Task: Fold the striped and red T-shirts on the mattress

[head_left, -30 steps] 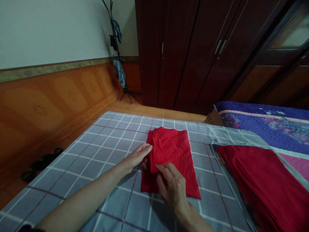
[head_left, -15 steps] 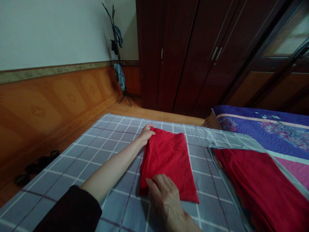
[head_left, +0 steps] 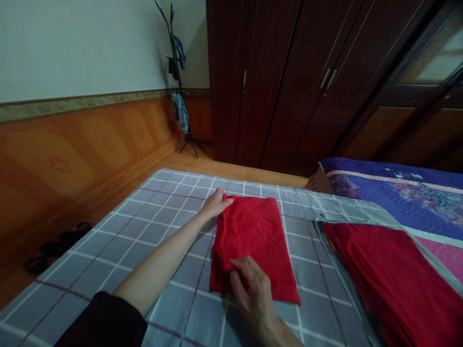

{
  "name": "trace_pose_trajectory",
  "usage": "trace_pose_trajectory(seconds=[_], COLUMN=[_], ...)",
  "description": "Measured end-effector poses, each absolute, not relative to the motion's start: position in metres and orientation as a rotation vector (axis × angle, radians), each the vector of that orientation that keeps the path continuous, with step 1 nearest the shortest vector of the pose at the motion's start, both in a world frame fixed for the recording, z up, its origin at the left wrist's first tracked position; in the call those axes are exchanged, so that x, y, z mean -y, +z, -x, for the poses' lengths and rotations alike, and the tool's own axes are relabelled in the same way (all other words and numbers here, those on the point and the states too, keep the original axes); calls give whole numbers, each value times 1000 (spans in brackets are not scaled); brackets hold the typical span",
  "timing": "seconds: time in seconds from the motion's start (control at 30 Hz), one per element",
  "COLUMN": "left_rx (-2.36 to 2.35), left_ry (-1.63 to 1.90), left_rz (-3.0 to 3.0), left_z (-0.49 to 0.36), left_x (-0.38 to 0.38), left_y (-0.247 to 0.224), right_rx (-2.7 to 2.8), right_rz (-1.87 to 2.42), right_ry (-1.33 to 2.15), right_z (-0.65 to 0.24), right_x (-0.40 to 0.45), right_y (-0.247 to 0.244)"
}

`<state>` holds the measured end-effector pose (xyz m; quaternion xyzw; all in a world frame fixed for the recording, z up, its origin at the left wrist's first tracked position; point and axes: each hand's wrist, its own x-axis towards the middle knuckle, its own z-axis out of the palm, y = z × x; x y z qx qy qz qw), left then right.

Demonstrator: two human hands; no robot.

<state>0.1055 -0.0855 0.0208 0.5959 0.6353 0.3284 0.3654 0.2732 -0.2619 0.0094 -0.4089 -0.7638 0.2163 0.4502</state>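
Note:
A folded red cloth garment (head_left: 260, 231) lies flat on the grey checked bedsheet (head_left: 155, 231). At its far left corner, my left hand (head_left: 215, 204) pinches the edge between thumb and fingers. My right hand (head_left: 253, 289) is closed on the near left part of the cloth, thumb against fingers, lifting a fold of it slightly. The exact kind of garment cannot be made out.
To the right lies a stack of folded red cloth (head_left: 390, 270) with darker layers beneath. Beyond it is a purple floral quilt (head_left: 398, 193). A dark wooden wardrobe (head_left: 271, 86) and a coat rack (head_left: 179, 82) stand behind. Dark footwear (head_left: 60, 246) sits on the floor at left.
My right hand has closed on the near left part of the red garment and drawn that layer inward. My left hand stays at the far corner, shifted slightly.

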Motion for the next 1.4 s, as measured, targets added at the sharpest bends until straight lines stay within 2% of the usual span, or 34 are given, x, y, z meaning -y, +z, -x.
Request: trace_pose_trajectory(seconds=[0.13, 0.27, 0.37, 0.57, 0.8, 0.87, 1.03, 1.13, 1.4], left_rx=[-1668, -1473, -1315, -1197, -1335, -1325, -1187, -1123, -1370], left_ry=[804, 658, 739, 988, 1089, 1103, 1059, 1008, 1011], left_rz=[-1561, -1351, -1138, -982, -1113, -1166, -1226, -1254, -1484], left_z=[-98, -99, -107, -125, -131, -128, -117, -113, -112], left_x=[127, 184, 204, 157, 101, 99, 113, 122, 117], left_y=[34, 39, 39, 26, 10, 8, 8, 8, 5], right_rx=[1608, 1590, 1754, 2164, 2427, 2368, 1793, 1711, 2360], right_rz=[1107, 1042, 925, 854, 1014, 1000, 1090, 1126, 921], right_ry=[698, 629, 518, 150, 130, 216, 755, 861, 324], right_z=[-278, -278, -277, -272, -267, -268, -275, -277, -270], right_x=[252, 252, 258, 268, 274, 273, 257, 250, 272], right_y=[17, 23, 23, 11, 8, 7, -3, -6, 3])
